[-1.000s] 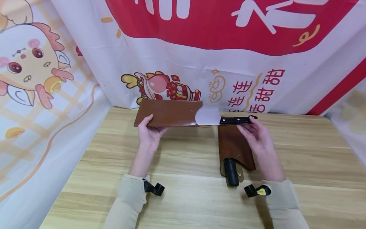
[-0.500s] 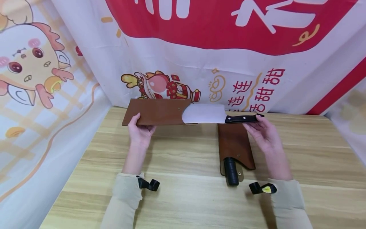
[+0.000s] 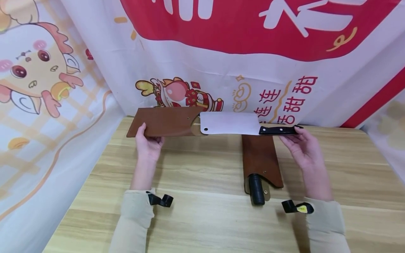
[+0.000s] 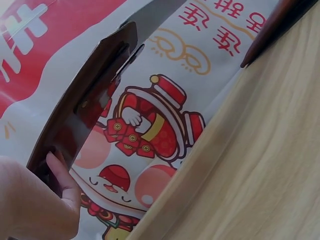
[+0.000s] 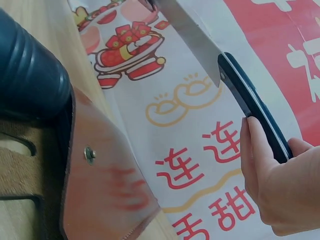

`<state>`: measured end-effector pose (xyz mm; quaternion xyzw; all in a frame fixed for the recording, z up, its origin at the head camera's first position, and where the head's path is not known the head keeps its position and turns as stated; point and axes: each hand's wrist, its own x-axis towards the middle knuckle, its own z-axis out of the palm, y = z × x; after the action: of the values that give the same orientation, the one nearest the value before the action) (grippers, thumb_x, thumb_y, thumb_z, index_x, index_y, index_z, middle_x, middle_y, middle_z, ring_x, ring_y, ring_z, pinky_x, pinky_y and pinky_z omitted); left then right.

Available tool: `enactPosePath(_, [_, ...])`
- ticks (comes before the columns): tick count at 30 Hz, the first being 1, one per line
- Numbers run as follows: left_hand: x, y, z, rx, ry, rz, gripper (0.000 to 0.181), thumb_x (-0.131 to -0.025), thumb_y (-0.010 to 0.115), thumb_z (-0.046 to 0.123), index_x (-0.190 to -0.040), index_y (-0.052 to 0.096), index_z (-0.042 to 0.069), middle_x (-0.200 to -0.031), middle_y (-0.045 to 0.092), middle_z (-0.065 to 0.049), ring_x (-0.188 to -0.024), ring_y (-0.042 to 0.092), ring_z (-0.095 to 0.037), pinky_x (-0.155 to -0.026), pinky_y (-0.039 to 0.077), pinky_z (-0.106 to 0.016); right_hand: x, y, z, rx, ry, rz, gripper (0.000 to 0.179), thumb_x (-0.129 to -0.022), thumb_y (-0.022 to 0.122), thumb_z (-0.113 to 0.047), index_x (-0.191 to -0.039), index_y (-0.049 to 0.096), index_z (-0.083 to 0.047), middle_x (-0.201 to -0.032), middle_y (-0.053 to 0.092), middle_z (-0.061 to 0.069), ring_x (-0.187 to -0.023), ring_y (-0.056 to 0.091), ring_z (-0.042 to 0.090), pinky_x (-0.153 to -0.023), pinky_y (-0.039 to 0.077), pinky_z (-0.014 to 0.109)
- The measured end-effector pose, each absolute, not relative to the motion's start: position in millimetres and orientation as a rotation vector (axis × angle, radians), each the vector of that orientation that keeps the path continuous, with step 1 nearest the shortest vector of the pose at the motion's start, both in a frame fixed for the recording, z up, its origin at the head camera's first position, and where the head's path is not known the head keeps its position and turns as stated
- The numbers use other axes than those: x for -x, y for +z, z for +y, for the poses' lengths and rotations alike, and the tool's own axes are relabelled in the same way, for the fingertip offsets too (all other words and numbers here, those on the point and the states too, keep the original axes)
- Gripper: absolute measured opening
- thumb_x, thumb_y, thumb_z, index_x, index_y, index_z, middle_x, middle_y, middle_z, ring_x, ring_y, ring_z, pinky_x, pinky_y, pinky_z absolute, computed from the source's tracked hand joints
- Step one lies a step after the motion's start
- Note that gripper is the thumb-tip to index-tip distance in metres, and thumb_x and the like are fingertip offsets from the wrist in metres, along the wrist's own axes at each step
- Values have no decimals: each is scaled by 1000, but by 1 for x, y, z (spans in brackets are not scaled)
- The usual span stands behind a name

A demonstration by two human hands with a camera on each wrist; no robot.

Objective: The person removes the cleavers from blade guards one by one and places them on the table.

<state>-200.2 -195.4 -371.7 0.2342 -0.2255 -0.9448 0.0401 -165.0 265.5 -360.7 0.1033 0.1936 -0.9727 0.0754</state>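
My left hand (image 3: 148, 147) grips the lower edge of a brown leather sheath (image 3: 164, 122), held level above the far part of the table. In the left wrist view, the fingers curl round the sheath (image 4: 75, 115), seen nearly edge-on. A cleaver (image 3: 229, 123) extends to the right of the sheath's mouth, its whole broad blade showing, with a hole in the front corner. The blade's front end lies right at the sheath's opening; whether they touch I cannot tell. With my right hand (image 3: 303, 147) I hold the end of its black riveted handle (image 5: 255, 107).
A second brown sheath (image 3: 261, 158) lies on the wooden table (image 3: 202, 218), with a black-handled knife (image 3: 256, 189) in it, handle toward me. A printed white and red cloth (image 3: 202, 63) hangs behind the table's far edge.
My hands have moved apart, the left leftward with the sheath, the right rightward with the cleaver. The blade has slid out of the sheath. The second sheath has stayed put.
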Motion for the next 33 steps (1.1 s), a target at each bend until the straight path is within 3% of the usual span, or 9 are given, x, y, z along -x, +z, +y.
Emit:
enactPosePath(7, [201,-370,-203,-771,-2885,-654,26,-108,51,37,-123,49,17,-107,56,0,-84,51,-13,-69,42,-26,164,-360,272,-323,-2940,463,14,-104,54,4,-118,55,6,-111,69,33,-106,70,42,-98,52,56])
enactPosePath(16, [202,-366,-208,-799,-2908,-678,13,-106,56,25,-113,52,15,-89,62,-1,-72,55,-14,-62,43,-26,164,-358,276,-308,-2959,433,14,-103,53,5,-117,54,5,-111,70,33,-108,70,42,-97,51,58])
enactPosePath(21, [202,-365,-209,-797,-2934,-660,10,-105,57,20,-111,52,13,-88,62,-2,-73,57,-15,-61,45,-26,163,-358,279,-285,-2967,377,15,-104,51,6,-118,53,6,-113,69,35,-110,69,44,-95,51,61])
enactPosePath(33, [201,-363,-213,-808,-2958,-666,20,-108,55,33,-123,51,21,-113,58,3,-102,55,-12,-84,43,-29,164,-358,280,-385,-2944,349,23,-104,53,3,-127,50,4,-120,66,33,-116,65,44,-101,47,60])
